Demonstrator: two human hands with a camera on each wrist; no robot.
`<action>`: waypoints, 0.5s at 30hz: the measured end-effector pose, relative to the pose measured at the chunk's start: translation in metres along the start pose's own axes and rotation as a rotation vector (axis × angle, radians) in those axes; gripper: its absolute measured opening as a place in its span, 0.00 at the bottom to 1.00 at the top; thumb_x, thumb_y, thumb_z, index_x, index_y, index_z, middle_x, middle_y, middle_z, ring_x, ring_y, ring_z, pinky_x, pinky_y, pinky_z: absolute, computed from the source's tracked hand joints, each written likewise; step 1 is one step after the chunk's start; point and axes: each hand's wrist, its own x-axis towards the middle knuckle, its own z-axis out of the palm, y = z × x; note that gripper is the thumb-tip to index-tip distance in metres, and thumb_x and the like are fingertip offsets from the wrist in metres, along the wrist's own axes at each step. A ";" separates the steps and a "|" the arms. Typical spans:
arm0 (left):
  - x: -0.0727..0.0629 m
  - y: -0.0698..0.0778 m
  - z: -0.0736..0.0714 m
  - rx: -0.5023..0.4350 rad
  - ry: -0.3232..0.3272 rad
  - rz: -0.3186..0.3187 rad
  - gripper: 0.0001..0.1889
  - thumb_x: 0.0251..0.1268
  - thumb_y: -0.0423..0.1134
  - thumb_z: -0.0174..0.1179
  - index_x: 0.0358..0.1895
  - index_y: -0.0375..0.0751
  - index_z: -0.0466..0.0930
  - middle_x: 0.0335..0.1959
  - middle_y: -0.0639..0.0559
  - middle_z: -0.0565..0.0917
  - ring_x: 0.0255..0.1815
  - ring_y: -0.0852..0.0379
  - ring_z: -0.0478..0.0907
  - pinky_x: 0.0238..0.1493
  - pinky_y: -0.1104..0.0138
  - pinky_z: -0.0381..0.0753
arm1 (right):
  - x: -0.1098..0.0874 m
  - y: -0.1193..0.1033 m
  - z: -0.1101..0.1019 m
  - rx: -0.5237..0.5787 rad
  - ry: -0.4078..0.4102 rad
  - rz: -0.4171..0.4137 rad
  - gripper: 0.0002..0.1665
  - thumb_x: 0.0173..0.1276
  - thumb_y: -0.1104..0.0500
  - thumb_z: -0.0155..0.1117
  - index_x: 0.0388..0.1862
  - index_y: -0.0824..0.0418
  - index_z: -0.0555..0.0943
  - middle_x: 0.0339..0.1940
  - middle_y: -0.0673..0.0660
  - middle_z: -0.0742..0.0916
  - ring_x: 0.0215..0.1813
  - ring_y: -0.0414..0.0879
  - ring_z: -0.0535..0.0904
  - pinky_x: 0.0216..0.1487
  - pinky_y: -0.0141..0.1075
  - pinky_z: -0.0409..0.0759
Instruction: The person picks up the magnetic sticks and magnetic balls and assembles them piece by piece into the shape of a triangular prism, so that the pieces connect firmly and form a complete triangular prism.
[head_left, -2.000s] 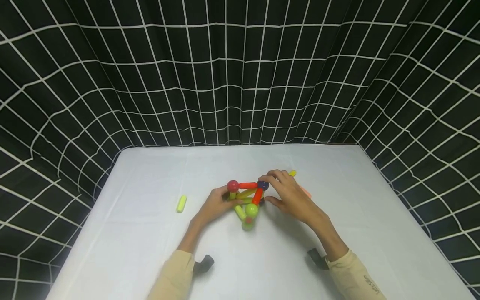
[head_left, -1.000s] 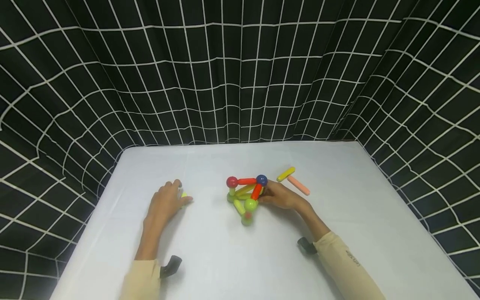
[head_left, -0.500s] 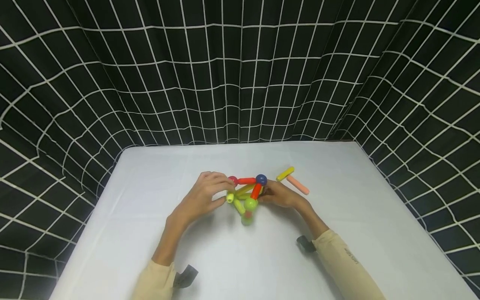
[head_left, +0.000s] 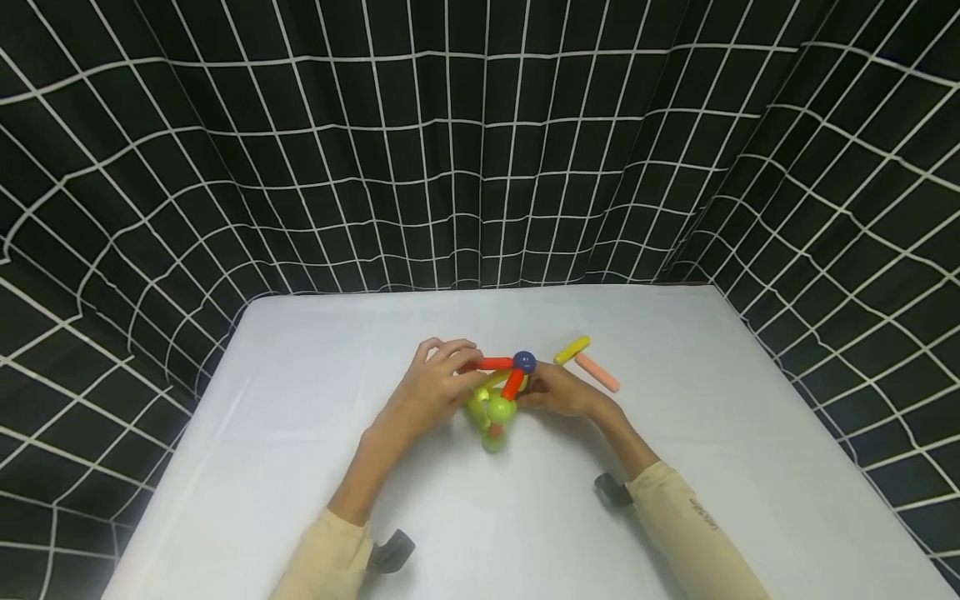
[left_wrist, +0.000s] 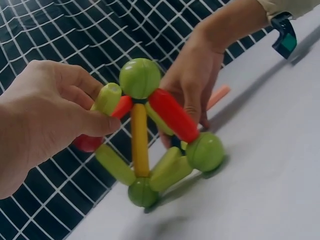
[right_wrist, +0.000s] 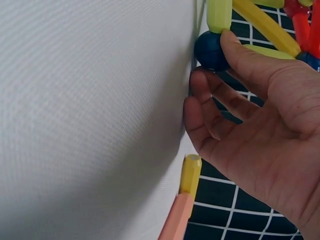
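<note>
A frame of magnetic rods and balls stands on the white table; its green ball (head_left: 501, 408), upper blue ball (head_left: 524, 362) and red rod (head_left: 497, 363) show in the head view. My left hand (head_left: 431, 387) pinches a loose yellow-green rod (left_wrist: 107, 97) between thumb and fingers, close beside the frame's upper green ball (left_wrist: 140, 78). Behind that hand the red ball (left_wrist: 89, 143) is partly hidden. With thumb and fingertips my right hand (head_left: 562, 390) grips the lower blue ball (right_wrist: 212, 50) at the frame's right side, near the table surface.
A yellow rod (head_left: 573, 349) and a pink rod (head_left: 597, 372) lie end to end behind the right hand. The white table (head_left: 300, 400) is bordered by a black curtain (head_left: 465, 167) with a white grid.
My left hand let go of the frame, picked up the yellow-green rod at the left and carried it right to the frame. My right hand lowered from the upper blue ball to the lower one.
</note>
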 end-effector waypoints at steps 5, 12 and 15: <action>0.001 0.005 0.006 0.042 0.036 0.020 0.14 0.59 0.29 0.74 0.43 0.53 0.90 0.50 0.55 0.89 0.62 0.51 0.81 0.60 0.51 0.79 | 0.001 0.002 0.000 -0.007 0.000 -0.018 0.28 0.70 0.63 0.71 0.68 0.66 0.77 0.54 0.61 0.88 0.51 0.51 0.81 0.57 0.42 0.83; 0.005 0.015 0.012 0.109 0.029 0.000 0.17 0.58 0.28 0.74 0.46 0.54 0.91 0.51 0.55 0.87 0.62 0.52 0.80 0.60 0.51 0.78 | -0.002 0.000 -0.002 -0.018 0.005 -0.001 0.29 0.70 0.66 0.71 0.69 0.66 0.76 0.57 0.63 0.88 0.55 0.53 0.84 0.64 0.51 0.83; 0.004 0.017 0.013 0.103 0.025 0.001 0.18 0.56 0.28 0.74 0.47 0.53 0.91 0.51 0.55 0.87 0.61 0.52 0.80 0.61 0.51 0.78 | -0.002 0.000 -0.002 -0.023 0.000 -0.003 0.28 0.70 0.67 0.69 0.68 0.67 0.76 0.56 0.64 0.88 0.52 0.52 0.83 0.61 0.49 0.84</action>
